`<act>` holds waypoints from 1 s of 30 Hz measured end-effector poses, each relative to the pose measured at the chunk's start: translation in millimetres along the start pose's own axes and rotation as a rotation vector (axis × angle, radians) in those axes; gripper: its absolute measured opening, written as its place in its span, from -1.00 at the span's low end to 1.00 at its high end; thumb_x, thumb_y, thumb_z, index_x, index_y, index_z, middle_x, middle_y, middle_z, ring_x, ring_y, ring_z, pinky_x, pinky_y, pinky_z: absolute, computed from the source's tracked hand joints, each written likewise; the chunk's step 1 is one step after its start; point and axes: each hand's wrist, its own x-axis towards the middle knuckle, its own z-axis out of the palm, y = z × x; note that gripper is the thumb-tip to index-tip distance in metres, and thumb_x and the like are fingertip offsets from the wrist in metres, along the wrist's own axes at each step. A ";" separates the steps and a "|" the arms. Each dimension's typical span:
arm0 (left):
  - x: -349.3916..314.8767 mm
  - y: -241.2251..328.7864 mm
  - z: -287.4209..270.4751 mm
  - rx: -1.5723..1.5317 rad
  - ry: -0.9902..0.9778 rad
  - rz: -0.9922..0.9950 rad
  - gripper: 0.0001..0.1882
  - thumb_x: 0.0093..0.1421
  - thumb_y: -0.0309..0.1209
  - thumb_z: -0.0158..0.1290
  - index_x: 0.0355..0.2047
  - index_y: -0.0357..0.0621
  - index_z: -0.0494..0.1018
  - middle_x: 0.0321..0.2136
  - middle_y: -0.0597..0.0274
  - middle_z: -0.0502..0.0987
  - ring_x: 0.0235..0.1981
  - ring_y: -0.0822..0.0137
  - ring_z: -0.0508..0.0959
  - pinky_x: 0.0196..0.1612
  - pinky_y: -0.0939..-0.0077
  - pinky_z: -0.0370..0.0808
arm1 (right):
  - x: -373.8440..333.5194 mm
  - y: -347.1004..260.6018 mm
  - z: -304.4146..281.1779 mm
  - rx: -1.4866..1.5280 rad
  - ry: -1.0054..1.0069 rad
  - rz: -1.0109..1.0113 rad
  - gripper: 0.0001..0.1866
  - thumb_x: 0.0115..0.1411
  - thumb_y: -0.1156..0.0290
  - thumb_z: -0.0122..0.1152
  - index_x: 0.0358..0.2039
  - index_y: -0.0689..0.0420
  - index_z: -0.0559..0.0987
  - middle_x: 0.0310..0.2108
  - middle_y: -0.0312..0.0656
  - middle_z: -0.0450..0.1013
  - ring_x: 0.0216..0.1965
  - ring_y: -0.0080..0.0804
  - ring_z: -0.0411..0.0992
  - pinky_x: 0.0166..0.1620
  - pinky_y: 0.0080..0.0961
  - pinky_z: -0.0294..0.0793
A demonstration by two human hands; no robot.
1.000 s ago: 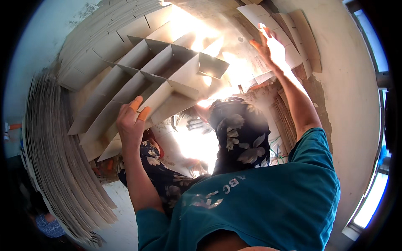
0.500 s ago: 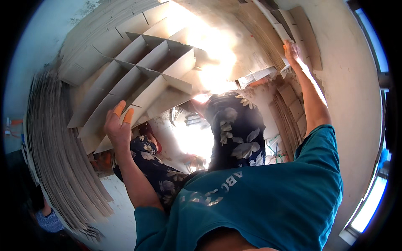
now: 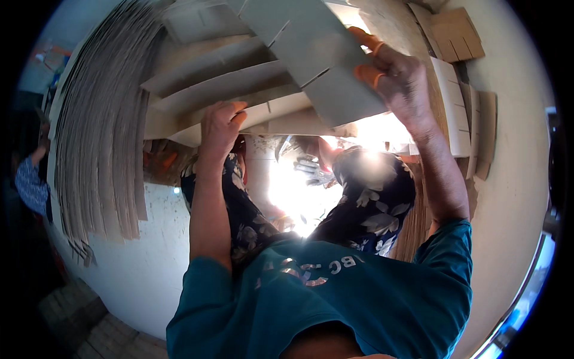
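A long grey slotted cardboard strip (image 3: pixel 335 90) slants across the top of the view. My right hand (image 3: pixel 403 81), with orange finger covers on thumb and finger, grips its right edge. Several cardboard strips (image 3: pixel 233 87) stand on edge below and left of it, in roughly parallel rows. My left hand (image 3: pixel 220 128) is closed at the near end of these rows, its covered fingertip bent over the edge of the front strip (image 3: pixel 278 107). The raised strip hides part of the rows, so I cannot tell whether it touches them.
A tall stack of thin cardboard sheets (image 3: pixel 101 131) stands at the left. More slotted strips (image 3: pixel 451 102) and brown cardboard pieces (image 3: pixel 457 36) lean along the right wall. My knees (image 3: pixel 373 191) are under the work surface, with glaring light between them. Another person's patterned sleeve (image 3: pixel 33 185) shows far left.
My right hand has come from the stack at the right to the middle with a strip. My left hand has shifted slightly right and up. The view has turned.
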 end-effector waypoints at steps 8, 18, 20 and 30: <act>1.2 13.4 -3.2 0.025 0.035 0.000 -0.79 -0.04 -0.54 0.17 -0.32 -0.23 0.57 -0.44 -0.06 0.55 -0.37 0.01 0.54 -0.29 0.24 0.46 | 21.5 10.8 64.1 0.055 -0.121 -0.094 -0.81 -0.01 0.69 0.05 -0.32 0.39 0.48 -0.44 0.08 0.49 -0.51 -0.35 0.46 -0.37 -0.44 0.45; 8.2 10.3 -2.5 0.030 0.021 -0.034 -0.80 -0.05 -0.54 0.16 -0.34 -0.22 0.57 -0.41 -0.07 0.56 -0.36 -0.01 0.55 -0.27 0.21 0.46 | 33.5 6.0 77.6 -0.063 -0.198 -0.110 -0.88 -0.02 0.64 0.10 -0.40 0.33 0.47 -0.59 0.05 0.42 -0.50 -0.15 0.48 -0.38 -0.33 0.43; 9.5 9.3 -2.1 0.007 0.029 -0.046 -0.82 -0.06 -0.54 0.16 -0.37 -0.19 0.57 -0.44 -0.07 0.55 -0.35 -0.01 0.54 -0.26 0.16 0.46 | 32.8 -3.8 75.5 -0.091 -0.234 -0.060 -0.87 -0.02 0.64 0.10 -0.39 0.32 0.48 -0.58 0.06 0.42 -0.49 -0.14 0.48 -0.35 -0.33 0.44; 12.0 11.2 -1.5 -0.023 0.010 -0.008 -0.79 -0.06 -0.55 0.16 -0.34 -0.22 0.57 -0.45 -0.08 0.52 -0.39 -0.01 0.54 -0.31 0.23 0.45 | 29.1 22.3 122.8 -0.142 -0.322 -0.230 -0.72 0.00 0.65 0.01 -0.22 0.34 0.49 -0.49 0.18 0.44 -0.41 0.10 0.46 -0.33 -0.20 0.45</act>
